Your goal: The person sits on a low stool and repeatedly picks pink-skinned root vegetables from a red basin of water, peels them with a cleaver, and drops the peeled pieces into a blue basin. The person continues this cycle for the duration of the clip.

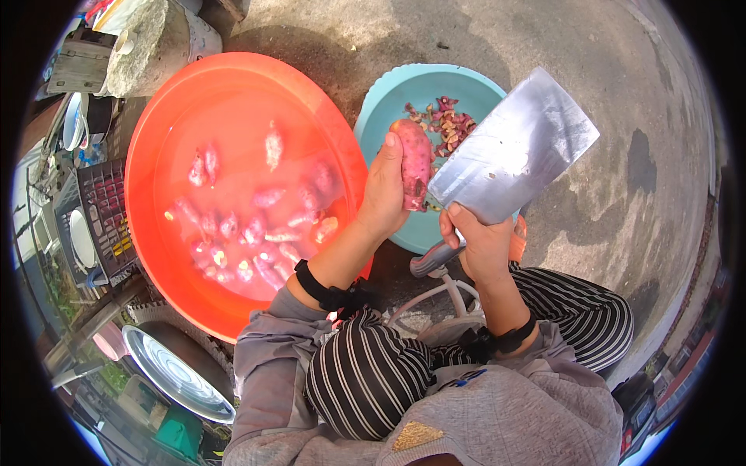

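Note:
My left hand [383, 189] grips a red-skinned sweet potato [415, 160], held upright above the teal basin [384, 87]. Dark patches mark the tuber's lower end. In my right hand [481, 236] is a broad cleaver [518, 148], its blade slanting up to the right beside the tuber. The grey handle [434, 260] pokes out below my fingers. Scraps of peel and trimmings [451, 125] lie in the basin under the blade. To the left, the large orange-red tub [145, 145] holds water with several sweet potatoes [274, 145] in it, some showing pale cut ends.
Concrete ground [612, 192] stretches to the right, with damp patches. A rough stone block [154, 49] stands behind the tub. A plastic crate [108, 215] and a metal bowl [175, 367] are at the left. A pale round-framed stand [454, 297] sits between my knees.

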Motion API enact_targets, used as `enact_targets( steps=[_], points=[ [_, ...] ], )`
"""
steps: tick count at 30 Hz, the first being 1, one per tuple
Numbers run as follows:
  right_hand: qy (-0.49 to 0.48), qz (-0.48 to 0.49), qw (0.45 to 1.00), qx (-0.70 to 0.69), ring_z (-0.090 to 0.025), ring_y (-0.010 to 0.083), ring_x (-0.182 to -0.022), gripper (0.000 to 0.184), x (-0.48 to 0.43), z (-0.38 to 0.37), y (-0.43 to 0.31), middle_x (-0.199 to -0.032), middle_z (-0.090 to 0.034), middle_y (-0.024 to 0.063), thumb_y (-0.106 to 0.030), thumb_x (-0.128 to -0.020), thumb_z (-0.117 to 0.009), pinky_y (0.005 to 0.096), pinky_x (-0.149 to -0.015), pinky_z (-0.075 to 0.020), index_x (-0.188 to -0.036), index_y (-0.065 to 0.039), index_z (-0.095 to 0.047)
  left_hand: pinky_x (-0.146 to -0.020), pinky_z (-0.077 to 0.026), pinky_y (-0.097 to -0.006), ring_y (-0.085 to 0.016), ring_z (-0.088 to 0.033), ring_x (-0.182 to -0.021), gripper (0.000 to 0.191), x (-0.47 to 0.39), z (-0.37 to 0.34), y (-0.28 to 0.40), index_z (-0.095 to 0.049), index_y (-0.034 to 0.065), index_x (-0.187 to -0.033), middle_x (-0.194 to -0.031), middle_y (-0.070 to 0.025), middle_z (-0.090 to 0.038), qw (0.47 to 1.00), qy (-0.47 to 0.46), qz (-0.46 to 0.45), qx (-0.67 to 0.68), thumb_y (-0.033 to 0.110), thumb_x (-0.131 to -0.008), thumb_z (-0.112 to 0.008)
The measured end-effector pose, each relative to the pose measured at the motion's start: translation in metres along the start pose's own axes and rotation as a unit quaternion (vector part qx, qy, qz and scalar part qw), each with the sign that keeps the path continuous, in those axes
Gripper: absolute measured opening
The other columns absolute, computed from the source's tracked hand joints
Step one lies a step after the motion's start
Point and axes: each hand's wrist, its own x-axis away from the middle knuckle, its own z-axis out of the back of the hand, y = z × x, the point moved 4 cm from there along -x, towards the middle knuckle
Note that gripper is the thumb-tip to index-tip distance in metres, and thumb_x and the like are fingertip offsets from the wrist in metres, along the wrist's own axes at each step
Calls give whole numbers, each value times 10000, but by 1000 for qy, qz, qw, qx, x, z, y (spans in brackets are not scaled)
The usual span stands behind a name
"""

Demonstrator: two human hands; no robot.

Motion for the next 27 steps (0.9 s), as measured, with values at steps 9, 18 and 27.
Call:
enact_targets(
  steps=[9, 18, 27],
  points=[
    [-47, -27, 998, 31, -506, 113, -500, 82, -5, 8, 5, -656, -585, 69, -9, -873, -613, 237, -442, -390, -806, 25, -581, -810, -510, -312, -171, -619, -934, 532, 1, 0, -5, -540, 31, -1225, -1075, -88, -629, 990, -47, 129, -35, 500, -1023, -390],
    [-91, -75, 990, 73, -517, 98, -514, 62, -8, 14, 4, -661, -594, 61, 1, -871, -624, 227, -439, -398, -819, 27, -605, -706, -522, -314, -161, -615, -864, 539, -5, 6, 3, -542, 57, -1233, -1044, -89, -630, 921, -121, 316, -192, 528, -1005, -417],
    [-75, 151, 959, 229, -487, 77, -614, 122, 5, 6, 7, -721, -586, 11, -67, -941, -595, 238, -576, -406, -849, 6, -626, -627, -510, -321, -150, -595, -785, 459, -24, 9, -2, -554, 140, -1142, -959, -27, -612, 988, 53, 130, 58, 555, -967, -469]
  ],
)
